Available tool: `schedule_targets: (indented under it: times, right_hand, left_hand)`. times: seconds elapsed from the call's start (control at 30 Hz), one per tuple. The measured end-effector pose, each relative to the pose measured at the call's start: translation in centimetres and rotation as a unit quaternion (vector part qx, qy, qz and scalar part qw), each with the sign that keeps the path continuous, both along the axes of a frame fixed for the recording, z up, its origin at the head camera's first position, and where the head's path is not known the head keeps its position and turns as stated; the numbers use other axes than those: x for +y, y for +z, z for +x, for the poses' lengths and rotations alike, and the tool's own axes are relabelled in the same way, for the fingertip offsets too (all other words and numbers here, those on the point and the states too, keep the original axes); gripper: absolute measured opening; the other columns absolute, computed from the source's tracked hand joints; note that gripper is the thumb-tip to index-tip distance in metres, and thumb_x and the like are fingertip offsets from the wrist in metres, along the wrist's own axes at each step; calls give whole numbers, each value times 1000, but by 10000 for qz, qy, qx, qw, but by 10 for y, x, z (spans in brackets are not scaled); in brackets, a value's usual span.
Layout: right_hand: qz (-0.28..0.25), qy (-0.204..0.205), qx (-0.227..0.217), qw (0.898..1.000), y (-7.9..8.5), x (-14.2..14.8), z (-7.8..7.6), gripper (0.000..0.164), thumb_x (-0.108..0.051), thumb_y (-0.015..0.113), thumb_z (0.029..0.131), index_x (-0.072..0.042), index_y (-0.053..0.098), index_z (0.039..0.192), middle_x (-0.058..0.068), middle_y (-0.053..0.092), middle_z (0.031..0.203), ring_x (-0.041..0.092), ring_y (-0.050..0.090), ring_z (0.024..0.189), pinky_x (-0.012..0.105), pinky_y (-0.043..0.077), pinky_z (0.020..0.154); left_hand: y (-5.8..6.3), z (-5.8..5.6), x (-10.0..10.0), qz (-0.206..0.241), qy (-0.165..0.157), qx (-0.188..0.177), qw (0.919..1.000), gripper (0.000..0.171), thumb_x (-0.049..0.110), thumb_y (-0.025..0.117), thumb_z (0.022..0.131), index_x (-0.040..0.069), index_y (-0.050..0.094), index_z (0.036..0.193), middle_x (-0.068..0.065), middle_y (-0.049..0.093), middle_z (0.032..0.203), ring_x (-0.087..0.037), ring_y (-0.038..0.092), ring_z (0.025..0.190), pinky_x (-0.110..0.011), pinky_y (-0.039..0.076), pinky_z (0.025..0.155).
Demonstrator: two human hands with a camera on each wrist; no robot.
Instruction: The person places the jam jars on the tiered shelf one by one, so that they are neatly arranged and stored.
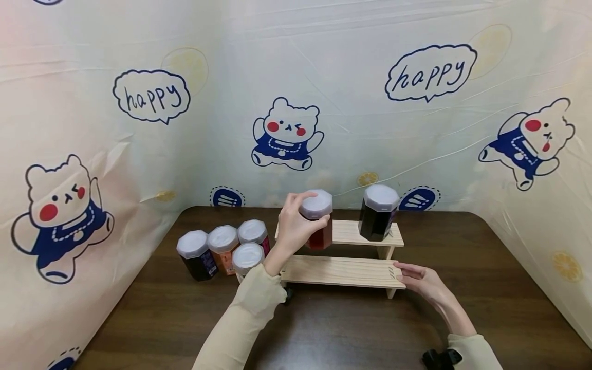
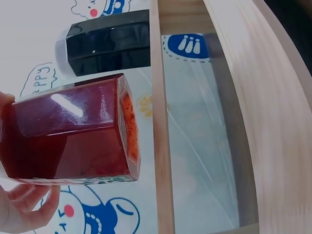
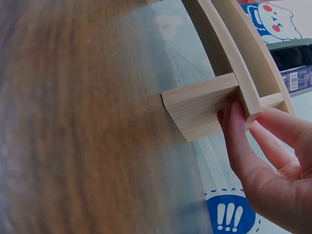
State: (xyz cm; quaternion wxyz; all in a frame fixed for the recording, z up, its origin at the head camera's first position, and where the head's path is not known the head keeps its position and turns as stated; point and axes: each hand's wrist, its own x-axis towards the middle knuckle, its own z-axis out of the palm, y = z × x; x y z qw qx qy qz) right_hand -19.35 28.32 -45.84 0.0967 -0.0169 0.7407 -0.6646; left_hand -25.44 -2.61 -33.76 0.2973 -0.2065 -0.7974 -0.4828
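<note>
My left hand (image 1: pixel 296 221) grips a jar of dark red contents by its pale octagonal lid (image 1: pixel 317 203). In the left wrist view the red jar (image 2: pixel 68 131) hangs upright, with a narrow gap between its base and the upper board's edge (image 2: pixel 163 146). A black jar (image 1: pixel 376 216) with a similar lid stands on the right part of that upper board. With thumb and fingers my right hand (image 1: pixel 427 285) pinches the right end of the lower board (image 1: pixel 342 271) of a two-step wooden rack. Below that end, the rack's leg (image 3: pixel 200 105) shows in the right wrist view.
Left of the rack stand a dark jar (image 1: pixel 198 259), an orange-labelled jar (image 1: pixel 224 257) and two more white-lidded jars, one partly behind my left sleeve. Brown wooden table (image 1: pixel 462 257) lies under everything. A printed cloth (image 1: pixel 351 128) hangs behind.
</note>
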Motion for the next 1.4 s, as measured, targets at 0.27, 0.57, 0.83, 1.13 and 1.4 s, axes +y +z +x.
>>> schedule_targets:
  times: [0.27,0.57,0.83,1.13,1.4]
  right_hand:
    - [171,15,16,9999,1,1,-1,52,-9,61,82,14,40,124,15,56,114,2,57,87,23,47,73]
    - [283,30,22,9996,1,2,-1,53,-12,60,83,12,39,126,22,48,122,2,57,88,23,47,74]
    - [281,-20,-17,9996,2,1,0,53,-13,60,84,12,39,126,24,45,125,1,56,88,22,47,74]
    - [301,-16,-31,9995,0,1,1,52,-13,61,83,11,43,124,17,51,121,1,56,89,22,47,74]
    - [193,-8,-35,9998,1,0,1,51,-11,61,83,12,42,124,9,55,115,1,57,87,22,47,73]
  left_hand:
    - [0,-6,15,-47,53,-35,10000,46,25,77,62,14,61,104,-9,51,95,-22,56,84,-36,48,66]
    - [2,-16,33,-126,99,-19,9999,48,27,77,61,14,61,104,-8,50,94,-22,55,85,-35,47,68]
    - [-4,-24,45,-235,146,-113,9996,46,28,76,63,16,60,105,-7,50,95,-22,54,84,-33,47,66]
    - [-10,-32,51,-475,257,-108,9985,48,30,76,63,16,60,106,-8,50,96,-22,54,84,-33,47,66]
    - [-11,-31,52,-734,247,-79,9970,51,36,76,66,16,57,110,-9,49,102,-22,53,90,-33,47,71]
